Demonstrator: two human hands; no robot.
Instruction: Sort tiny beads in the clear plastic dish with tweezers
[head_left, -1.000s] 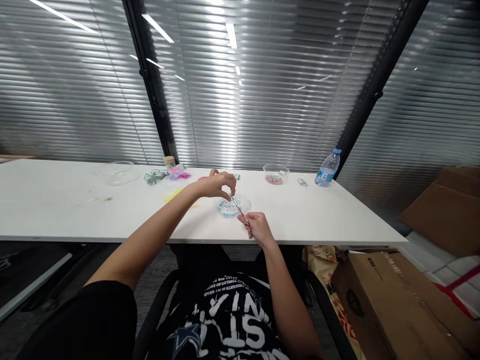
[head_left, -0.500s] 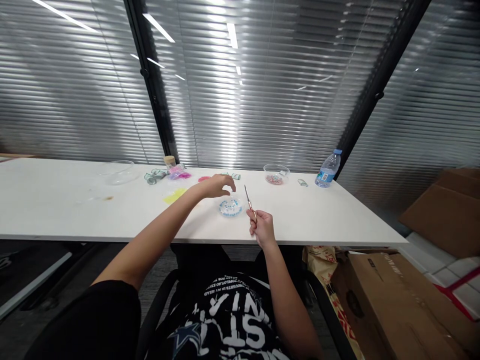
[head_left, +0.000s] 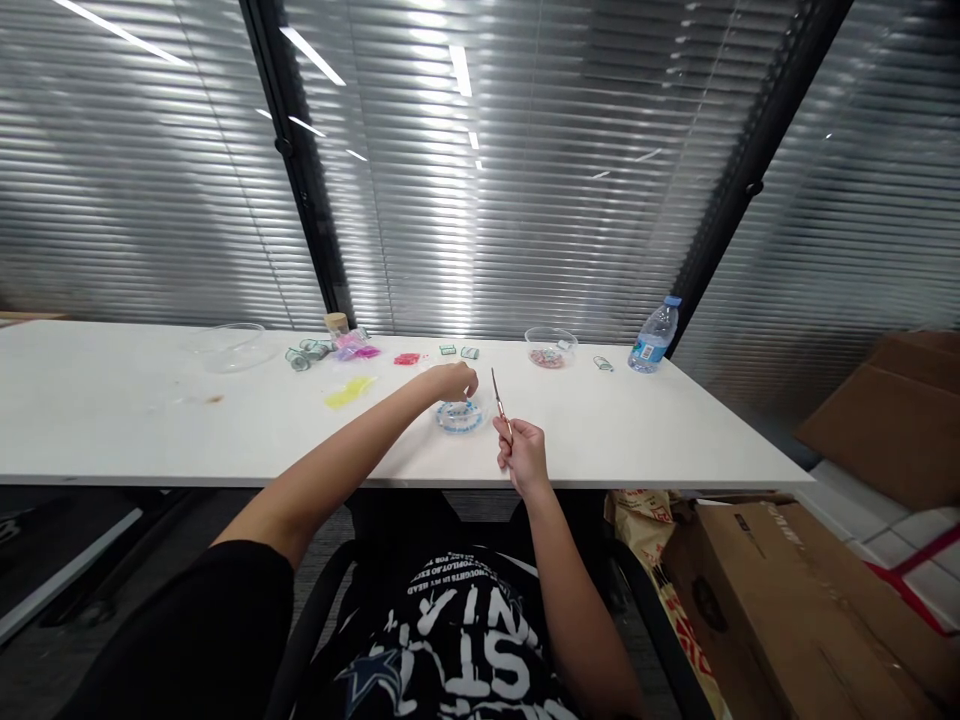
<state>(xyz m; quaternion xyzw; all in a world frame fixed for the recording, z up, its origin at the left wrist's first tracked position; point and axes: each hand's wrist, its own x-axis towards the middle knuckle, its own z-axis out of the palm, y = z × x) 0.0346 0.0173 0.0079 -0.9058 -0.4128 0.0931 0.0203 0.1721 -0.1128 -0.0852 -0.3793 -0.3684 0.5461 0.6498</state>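
Observation:
My right hand grips a pair of scissors near the table's front edge, with the blades pointing up and away. Just left of it, a clear round dish with blue beads sits on the white table. My left hand is above the far side of this dish, its fingers curled down and together; anything between the fingertips is too small to make out.
Behind are a clear bowl of reddish pieces, a water bottle, small green-and-white rolls, a red pile, a yellow pile, pink packets and a corked jar. Cardboard boxes stand at the right.
The fingers of my left hand have closed together, and the hand has shifted slightly right and down over the dish. My right hand with the scissors has barely moved.

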